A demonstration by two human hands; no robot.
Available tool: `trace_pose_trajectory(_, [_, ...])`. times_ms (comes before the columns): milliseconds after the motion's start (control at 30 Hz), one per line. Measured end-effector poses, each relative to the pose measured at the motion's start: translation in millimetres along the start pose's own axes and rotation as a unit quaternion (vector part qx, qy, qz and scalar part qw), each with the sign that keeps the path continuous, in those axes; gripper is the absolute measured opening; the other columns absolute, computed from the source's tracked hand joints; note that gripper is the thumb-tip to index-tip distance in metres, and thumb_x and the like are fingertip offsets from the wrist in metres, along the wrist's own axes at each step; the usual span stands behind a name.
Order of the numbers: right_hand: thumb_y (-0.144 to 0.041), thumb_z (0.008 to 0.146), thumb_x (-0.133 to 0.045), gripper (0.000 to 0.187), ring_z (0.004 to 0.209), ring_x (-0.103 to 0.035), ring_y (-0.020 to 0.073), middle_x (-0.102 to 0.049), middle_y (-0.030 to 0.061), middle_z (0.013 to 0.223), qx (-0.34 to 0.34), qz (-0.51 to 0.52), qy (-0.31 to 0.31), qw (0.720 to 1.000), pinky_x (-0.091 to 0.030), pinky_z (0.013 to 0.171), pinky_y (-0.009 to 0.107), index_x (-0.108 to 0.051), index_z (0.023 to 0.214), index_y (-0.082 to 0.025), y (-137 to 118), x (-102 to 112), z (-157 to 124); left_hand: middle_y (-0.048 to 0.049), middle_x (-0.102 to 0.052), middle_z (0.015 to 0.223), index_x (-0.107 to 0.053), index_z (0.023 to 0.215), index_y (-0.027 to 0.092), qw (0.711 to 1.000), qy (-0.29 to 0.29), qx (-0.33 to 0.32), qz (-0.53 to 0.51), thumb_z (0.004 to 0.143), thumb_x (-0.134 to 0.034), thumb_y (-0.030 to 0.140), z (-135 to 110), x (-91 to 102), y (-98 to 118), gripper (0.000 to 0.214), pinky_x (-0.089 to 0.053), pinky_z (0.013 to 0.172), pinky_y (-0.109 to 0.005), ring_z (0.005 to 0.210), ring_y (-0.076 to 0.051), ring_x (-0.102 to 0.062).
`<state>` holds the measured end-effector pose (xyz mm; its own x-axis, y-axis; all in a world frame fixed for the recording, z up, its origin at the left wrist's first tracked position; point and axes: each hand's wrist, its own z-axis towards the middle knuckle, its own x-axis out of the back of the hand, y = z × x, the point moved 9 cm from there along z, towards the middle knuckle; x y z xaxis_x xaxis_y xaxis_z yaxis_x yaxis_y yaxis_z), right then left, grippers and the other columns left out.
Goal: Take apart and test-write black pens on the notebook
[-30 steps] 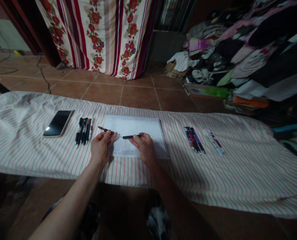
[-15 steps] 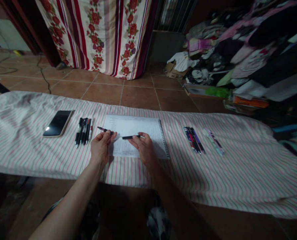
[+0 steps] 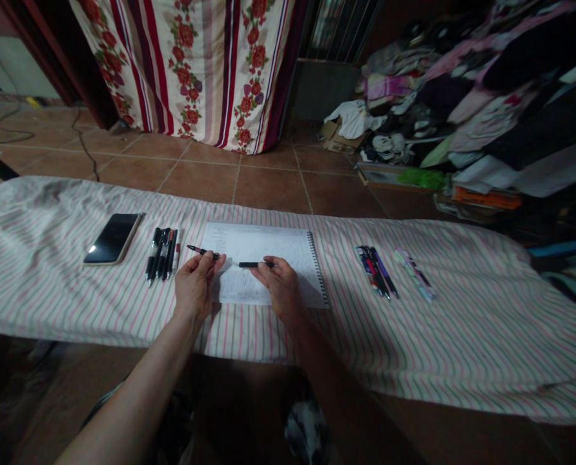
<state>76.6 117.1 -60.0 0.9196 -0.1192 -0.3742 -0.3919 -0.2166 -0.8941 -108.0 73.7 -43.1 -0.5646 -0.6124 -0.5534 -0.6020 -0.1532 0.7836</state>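
Observation:
My left hand point(image 3: 195, 284) pinches a thin dark pen point(image 3: 198, 250) that points left, over the left edge of a spiral notebook point(image 3: 273, 248). My right hand point(image 3: 281, 284) rests on the notebook page and pinches a short black pen part point(image 3: 252, 264), held level and pointing toward the left hand. The two pieces are a small gap apart. The notebook lies open on a striped cloth point(image 3: 414, 323), with faint writing on its page.
A black phone point(image 3: 112, 238) and a row of several dark pens point(image 3: 162, 253) lie left of the notebook. More coloured pens point(image 3: 376, 270) and a pale pen point(image 3: 415, 274) lie to the right. A flowered curtain point(image 3: 195, 71) and piled clothes point(image 3: 462, 97) stand behind.
Both hands have barely shifted; the pen in my left hand and the black piece in my right hand moved slightly up and left.

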Motion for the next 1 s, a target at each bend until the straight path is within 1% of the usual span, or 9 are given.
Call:
trace_pose_trajectory(133, [-0.020, 0.062, -0.067, 0.028, 0.066, -0.069, 0.0172, -0.063, -0.0036, 0.062, -0.006, 0.002, 0.005, 1.000, -0.055, 0.079, 0.033, -0.051, 0.084, -0.016, 2.2, -0.1, 0.0, -0.0011, -0.064, 0.062, -0.060, 0.061, 0.009, 1.000, 0.005, 0.008, -0.012, 0.068, -0.066, 0.007, 0.1, 0.7, -1.9, 0.009, -0.054, 0.078, -0.026, 0.063, -0.011, -0.066])
trace_pose_trajectory(300, [-0.021, 0.061, -0.068, 0.027, 0.066, -0.069, 0.0181, -0.064, -0.0027, 0.062, -0.012, 0.004, 0.004, 1.000, -0.055, 0.080, 0.035, -0.052, 0.082, -0.016, 3.3, -1.4, -0.1, -0.0011, -0.063, 0.062, -0.060, 0.062, 0.009, 1.000, 0.000, 0.007, -0.019, 0.068, -0.065, 0.006, 1.3, 1.0, -3.3, 0.009, -0.054, 0.078, -0.026, 0.063, -0.011, -0.066])
trace_pose_trajectory(533, [-0.023, 0.062, -0.069, 0.028, 0.066, -0.069, 0.0189, -0.065, -0.0016, 0.062, -0.015, 0.006, -0.006, 1.000, -0.055, 0.080, 0.036, -0.052, 0.082, -0.015, 3.3, -1.9, -0.9, -0.0011, -0.063, 0.062, -0.060, 0.062, 0.008, 1.000, 0.007, 0.006, -0.023, 0.069, -0.063, 0.004, -0.6, -0.1, -1.0, 0.009, -0.055, 0.076, -0.025, 0.063, -0.010, -0.066])
trace_pose_trajectory(767, [-0.022, 0.062, -0.068, 0.027, 0.065, -0.069, 0.0189, -0.065, -0.0010, 0.062, -0.016, 0.002, 0.004, 1.000, -0.056, 0.079, 0.036, -0.052, 0.083, -0.015, 4.6, 0.6, 0.3, -0.0006, -0.062, 0.059, -0.060, 0.060, 0.009, 1.000, 0.013, 0.010, -0.024, 0.071, -0.061, 0.003, -1.6, -0.3, -0.2, 0.012, -0.056, 0.074, -0.024, 0.061, -0.010, -0.065])
trace_pose_trajectory(1000, [-0.023, 0.062, -0.069, 0.027, 0.065, -0.069, 0.0182, -0.064, -0.0025, 0.061, -0.010, 0.004, 0.001, 1.000, -0.056, 0.078, 0.035, -0.052, 0.082, -0.015, 3.0, -0.6, -0.6, -0.0016, -0.063, 0.061, -0.060, 0.061, 0.008, 0.999, 0.011, 0.006, -0.029, 0.070, -0.062, 0.003, -0.5, 0.1, -0.9, 0.011, -0.056, 0.076, -0.026, 0.063, -0.011, -0.066])
